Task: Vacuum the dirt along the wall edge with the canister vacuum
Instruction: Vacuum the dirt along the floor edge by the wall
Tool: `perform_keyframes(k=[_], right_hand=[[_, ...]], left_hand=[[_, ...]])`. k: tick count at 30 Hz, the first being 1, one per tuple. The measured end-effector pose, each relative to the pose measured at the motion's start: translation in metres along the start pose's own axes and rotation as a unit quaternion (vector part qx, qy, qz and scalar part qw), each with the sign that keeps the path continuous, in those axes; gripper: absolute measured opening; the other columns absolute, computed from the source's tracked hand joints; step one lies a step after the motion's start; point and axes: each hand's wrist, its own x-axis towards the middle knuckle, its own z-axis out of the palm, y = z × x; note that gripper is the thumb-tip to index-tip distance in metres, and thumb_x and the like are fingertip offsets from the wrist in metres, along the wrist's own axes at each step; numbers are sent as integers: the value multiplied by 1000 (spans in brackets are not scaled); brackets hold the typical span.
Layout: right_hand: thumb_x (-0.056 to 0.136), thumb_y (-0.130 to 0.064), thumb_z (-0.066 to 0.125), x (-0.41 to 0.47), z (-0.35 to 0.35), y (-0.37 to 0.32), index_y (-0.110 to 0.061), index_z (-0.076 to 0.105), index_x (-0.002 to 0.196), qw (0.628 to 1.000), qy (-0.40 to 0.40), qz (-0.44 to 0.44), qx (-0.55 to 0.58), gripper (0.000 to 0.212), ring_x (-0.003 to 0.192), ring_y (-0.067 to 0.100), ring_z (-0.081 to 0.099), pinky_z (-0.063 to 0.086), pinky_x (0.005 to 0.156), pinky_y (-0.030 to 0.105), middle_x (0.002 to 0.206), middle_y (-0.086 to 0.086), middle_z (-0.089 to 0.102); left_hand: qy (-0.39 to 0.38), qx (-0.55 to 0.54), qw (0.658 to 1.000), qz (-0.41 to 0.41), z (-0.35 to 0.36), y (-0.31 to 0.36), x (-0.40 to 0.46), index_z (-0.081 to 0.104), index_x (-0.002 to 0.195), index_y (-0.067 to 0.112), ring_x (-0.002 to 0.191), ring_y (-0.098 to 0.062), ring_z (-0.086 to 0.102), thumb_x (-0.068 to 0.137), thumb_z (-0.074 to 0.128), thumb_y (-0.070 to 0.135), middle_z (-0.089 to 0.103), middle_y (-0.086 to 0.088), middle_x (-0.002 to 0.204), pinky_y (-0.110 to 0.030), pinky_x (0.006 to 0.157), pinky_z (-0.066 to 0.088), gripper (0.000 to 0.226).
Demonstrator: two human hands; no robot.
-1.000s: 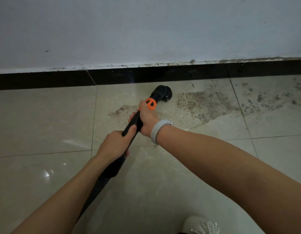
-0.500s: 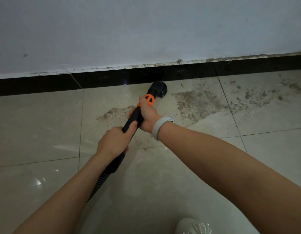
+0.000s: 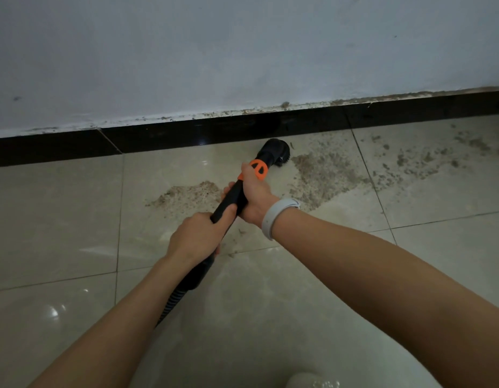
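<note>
**A:** Head view first: where do things stand?

**B:** Both hands are on the black vacuum wand (image 3: 231, 198). The left hand (image 3: 199, 236) has its fingers wrapped round the lower end, just above the ribbed hose (image 3: 172, 301). The right hand (image 3: 253, 196) is curled round the wand higher up, thumb touching the orange collar (image 3: 258, 168). Each grip is closed firmly on the wand, nothing loose.

**A:** And the working end?

**B:** The round brush head (image 3: 276, 154) sits on the floor (image 3: 60, 219) close to the black baseboard (image 3: 186, 135), at the near edge of the big dirt patch (image 3: 323, 177). A smaller patch (image 3: 186, 196) lies on the other side of the wand, nearer the hands, and scattered crumbs (image 3: 438, 158) trail off along the wall to the right.

**A:** So how to sweep it well?

**B:** I'd judge that slow, overlapping passes parallel to the baseboard work best, keeping the bristles flat on the tile (a tilted head probably loses suction). Steer with the right hand and let the left feed the hose so it doesn't drag through the small patch. There is grit on the ledge on top of the baseboard (image 3: 284, 106) too; that likely wants a separate pass.
</note>
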Motion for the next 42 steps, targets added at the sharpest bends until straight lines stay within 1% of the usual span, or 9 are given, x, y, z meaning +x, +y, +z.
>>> perform_keyframes(k=[5,9,12,14,18,23,35,38,42], right_hand=[[93,-35,54,10,-14,6,-9,48,83,998,53,-12,-25,28,51,21,55,54,60,36,49,6,57],[94,-33,54,13,-16,-8,-9,47,86,999,34,-23,-30,26,55,21,55,53,59,35,70,9,54],[94,-33,54,18,-19,-20,-7,48,92,999,10,-25,-34,27,58,22,55,53,63,37,72,10,53],[94,-34,54,20,-22,-25,-7,48,96,999,5,-26,-28,28,57,21,55,52,59,36,72,10,53],[94,-33,54,22,-33,-29,-8,48,89,999,19,-40,-10,26,54,21,54,51,53,34,70,10,52],[94,-35,54,26,-52,-41,-9,48,92,999,20,-43,17,27,56,19,54,51,55,34,73,9,52],[94,-35,54,44,-86,-79,-9,48,96,994,43,-69,67,27,55,20,53,50,56,35,71,8,51],[94,-36,54,49,-98,-87,-9,46,104,993,42,-73,80,30,56,20,52,49,56,34,71,8,51],[93,-39,55,51,-114,-100,-9,46,103,993,36,-64,89,33,55,20,51,48,57,34,68,6,50]], left_hand=[[-33,-40,999,-8,17,-2,-3,60,60,14,40,-12,60,83,32,69,64,1,46,-28,57,55,67],[-2,-47,999,-1,28,5,10,62,56,13,39,-9,59,85,31,69,62,3,44,-27,58,53,71],[5,-59,998,3,33,11,21,62,56,13,41,-10,59,84,30,71,62,2,44,-26,58,52,72],[1,-59,998,9,36,16,26,62,59,13,42,-12,60,82,30,71,63,2,46,-27,57,52,70],[4,-39,999,22,43,23,31,59,59,16,41,-12,60,82,31,71,62,2,45,-25,52,49,65],[-2,-5,999,44,54,39,40,57,64,18,36,-7,55,84,31,70,63,2,49,-23,49,47,61],[-49,50,995,67,74,79,69,55,85,16,70,-24,65,85,26,73,68,-4,79,-37,73,54,65],[-83,67,991,74,78,92,75,54,90,16,75,-25,65,86,25,73,67,-6,84,-39,77,53,64],[-125,61,987,78,83,107,83,53,94,17,80,-26,65,88,25,70,67,-7,90,-41,82,52,61]])
